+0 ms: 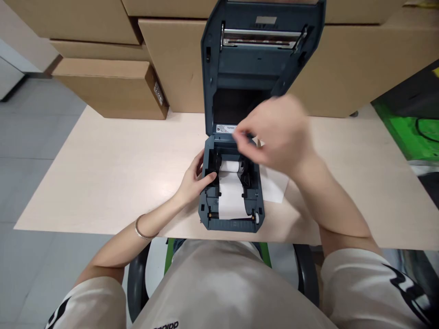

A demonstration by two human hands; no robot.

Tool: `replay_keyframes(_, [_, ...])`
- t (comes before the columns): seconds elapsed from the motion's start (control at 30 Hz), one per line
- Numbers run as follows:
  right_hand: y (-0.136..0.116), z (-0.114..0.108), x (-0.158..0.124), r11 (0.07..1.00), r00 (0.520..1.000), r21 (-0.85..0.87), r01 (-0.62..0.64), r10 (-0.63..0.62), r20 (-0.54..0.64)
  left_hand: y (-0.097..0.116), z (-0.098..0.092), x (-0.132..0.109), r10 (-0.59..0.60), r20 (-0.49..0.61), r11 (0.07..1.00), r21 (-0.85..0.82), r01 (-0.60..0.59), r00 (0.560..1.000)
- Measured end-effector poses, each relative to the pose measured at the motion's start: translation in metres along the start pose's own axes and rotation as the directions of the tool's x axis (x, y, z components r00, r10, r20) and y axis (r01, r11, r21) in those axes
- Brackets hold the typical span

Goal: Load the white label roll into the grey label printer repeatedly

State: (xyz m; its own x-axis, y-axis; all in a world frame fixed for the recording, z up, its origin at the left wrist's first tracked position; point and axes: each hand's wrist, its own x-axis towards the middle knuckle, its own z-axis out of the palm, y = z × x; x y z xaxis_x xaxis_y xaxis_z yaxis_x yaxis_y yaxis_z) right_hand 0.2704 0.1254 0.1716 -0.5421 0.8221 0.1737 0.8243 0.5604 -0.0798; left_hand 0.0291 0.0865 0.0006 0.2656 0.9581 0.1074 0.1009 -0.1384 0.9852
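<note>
The left hand [192, 183] clasps the open printer [224, 140] by its left wall, the blurred right hand [279, 130] over its hinge.

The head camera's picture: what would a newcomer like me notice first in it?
Probably the dark machine in the middle of the pale table, its lid standing open and a white paper roll inside. Next, perhaps, the blurred right hand, raised in front of the machine's hinge area, while the left hand grips its left side. Behind stand large cardboard boxes.
</note>
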Motion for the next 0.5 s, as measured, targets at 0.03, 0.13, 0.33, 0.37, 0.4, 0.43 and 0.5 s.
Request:
replay_keyframes(0.03, [-0.006, 0.014, -0.001, 0.998, 0.994, -0.033, 0.057, -0.054, 0.091, 0.0, 0.0, 0.0, 0.006, -0.004, 1.0, 0.014, -0.006, 1.0])
replay_keyframes(0.13, [-0.016, 0.05, 0.001, 0.995, 0.939, -0.037, 0.089, -0.072, 0.337, 0.003, 0.0, 0.0, 0.021, -0.013, 0.999, 0.04, -0.021, 1.0])
replay_keyframes(0.33, [-0.021, 0.076, 0.004, 0.993, 0.922, 0.053, 0.106, -0.119, 0.368, 0.011, 0.001, -0.002, 0.034, 0.001, 0.997, 0.063, -0.034, 0.999])
replay_keyframes(0.37, [-0.022, 0.075, 0.004, 0.992, 0.928, 0.063, 0.105, -0.121, 0.353, 0.011, 0.001, -0.002, 0.032, -0.003, 0.997, 0.069, -0.031, 0.999])
replay_keyframes(0.4, [-0.021, 0.072, 0.003, 0.992, 0.935, 0.074, 0.104, -0.123, 0.332, 0.011, 0.001, -0.002, 0.032, -0.007, 0.997, 0.074, -0.031, 0.999])
replay_keyframes(0.43, [-0.02, 0.066, 0.001, 0.991, 0.944, 0.086, 0.104, -0.126, 0.305, 0.011, 0.001, -0.002, 0.036, -0.008, 0.996, 0.076, -0.035, 0.999])
replay_keyframes(0.5, [-0.009, 0.046, -0.009, 0.987, 0.972, 0.128, 0.098, -0.123, 0.203, 0.01, 0.0, -0.001, 0.056, 0.004, 0.996, 0.075, -0.056, 0.998])
